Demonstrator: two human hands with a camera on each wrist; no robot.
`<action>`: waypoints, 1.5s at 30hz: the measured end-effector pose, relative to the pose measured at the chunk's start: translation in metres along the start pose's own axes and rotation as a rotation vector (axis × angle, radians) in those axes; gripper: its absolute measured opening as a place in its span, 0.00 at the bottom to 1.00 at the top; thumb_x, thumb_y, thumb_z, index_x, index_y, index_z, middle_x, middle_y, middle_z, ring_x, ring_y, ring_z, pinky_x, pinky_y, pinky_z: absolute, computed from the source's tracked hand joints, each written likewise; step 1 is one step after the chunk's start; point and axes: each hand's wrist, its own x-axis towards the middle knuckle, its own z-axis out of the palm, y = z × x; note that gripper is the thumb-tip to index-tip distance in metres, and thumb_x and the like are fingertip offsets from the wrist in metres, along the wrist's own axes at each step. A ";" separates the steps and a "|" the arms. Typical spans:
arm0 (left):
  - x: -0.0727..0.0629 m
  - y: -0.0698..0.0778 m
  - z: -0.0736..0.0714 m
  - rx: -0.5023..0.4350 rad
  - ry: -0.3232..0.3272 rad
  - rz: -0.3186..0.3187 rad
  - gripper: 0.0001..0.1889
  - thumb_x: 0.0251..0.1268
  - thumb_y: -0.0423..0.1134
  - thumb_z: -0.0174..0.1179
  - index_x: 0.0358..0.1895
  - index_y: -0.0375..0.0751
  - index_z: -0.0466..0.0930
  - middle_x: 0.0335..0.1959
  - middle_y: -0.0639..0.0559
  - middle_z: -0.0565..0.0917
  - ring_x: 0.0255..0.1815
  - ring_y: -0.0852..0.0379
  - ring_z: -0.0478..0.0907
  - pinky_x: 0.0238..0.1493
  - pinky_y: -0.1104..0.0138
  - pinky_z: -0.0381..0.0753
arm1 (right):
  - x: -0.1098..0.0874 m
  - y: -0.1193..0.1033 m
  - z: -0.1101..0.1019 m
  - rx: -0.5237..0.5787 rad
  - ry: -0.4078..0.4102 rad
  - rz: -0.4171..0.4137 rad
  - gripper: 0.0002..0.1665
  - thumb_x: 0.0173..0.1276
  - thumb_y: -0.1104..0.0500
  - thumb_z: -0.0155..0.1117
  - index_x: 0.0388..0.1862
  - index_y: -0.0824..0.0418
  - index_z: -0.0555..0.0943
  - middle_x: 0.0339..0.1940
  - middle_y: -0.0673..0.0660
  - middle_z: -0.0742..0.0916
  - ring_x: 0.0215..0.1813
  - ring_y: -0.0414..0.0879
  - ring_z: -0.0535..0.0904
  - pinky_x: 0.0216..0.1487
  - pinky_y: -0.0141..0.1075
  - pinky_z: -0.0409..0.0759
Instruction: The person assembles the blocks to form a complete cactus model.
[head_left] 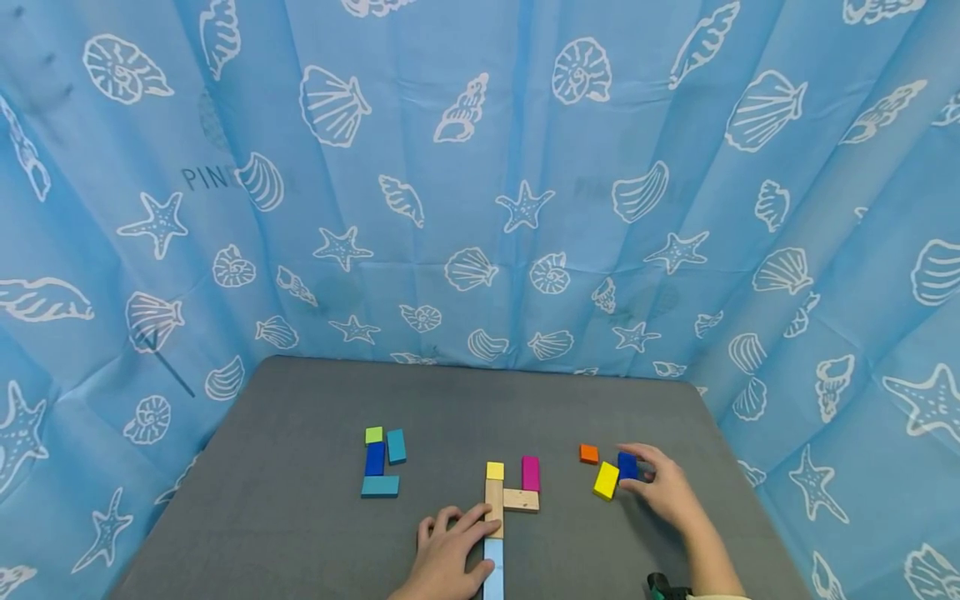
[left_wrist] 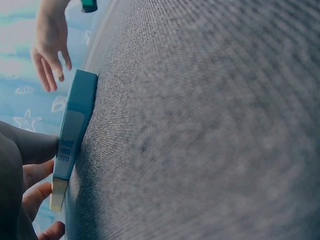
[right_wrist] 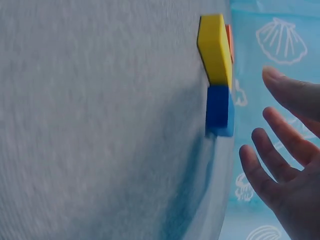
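In the head view my left hand (head_left: 447, 557) rests by a column of blocks. Its fingertips touch the plain wooden block (head_left: 495, 492), and its thumb lies at the light blue block (head_left: 493, 575), which bears small print in the left wrist view. My right hand (head_left: 667, 490) is around the dark blue block (head_left: 627, 467), thumb on the near side and fingers on the far side. Seen from the right wrist, its fingers (right_wrist: 262, 170) are spread and apart from that block. A yellow block (head_left: 606, 481) stands against the blue one, with an orange block (head_left: 588, 454) behind.
A pale yellow block (head_left: 495, 471) tops the column; a second wooden block (head_left: 521, 500) and a magenta block (head_left: 531, 473) adjoin on the right. Lime (head_left: 373, 435), blue (head_left: 375, 458) and teal blocks (head_left: 380, 487) form a group at left. Behind the grey table (head_left: 315, 400) hangs a shell-patterned curtain (head_left: 480, 208).
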 end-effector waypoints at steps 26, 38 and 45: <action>0.002 -0.003 0.000 -0.014 -0.026 -0.023 0.26 0.64 0.61 0.63 0.66 0.80 0.72 0.74 0.71 0.67 0.64 0.45 0.62 0.60 0.31 0.56 | 0.007 0.024 0.003 -0.040 -0.049 0.121 0.40 0.60 0.71 0.73 0.70 0.75 0.68 0.61 0.77 0.76 0.55 0.68 0.82 0.53 0.54 0.83; 0.001 -0.002 0.001 -0.013 -0.020 -0.033 0.26 0.65 0.60 0.63 0.66 0.79 0.72 0.74 0.70 0.67 0.65 0.45 0.62 0.60 0.31 0.56 | 0.004 0.008 -0.002 -0.031 -0.018 0.099 0.39 0.61 0.71 0.72 0.70 0.74 0.69 0.63 0.77 0.73 0.60 0.73 0.78 0.55 0.55 0.81; 0.001 -0.002 0.002 -0.020 -0.014 -0.018 0.25 0.66 0.61 0.62 0.66 0.80 0.71 0.74 0.70 0.67 0.65 0.45 0.62 0.61 0.30 0.56 | 0.006 -0.003 -0.002 0.015 -0.009 0.055 0.39 0.61 0.70 0.73 0.70 0.73 0.69 0.64 0.75 0.74 0.61 0.71 0.78 0.57 0.54 0.80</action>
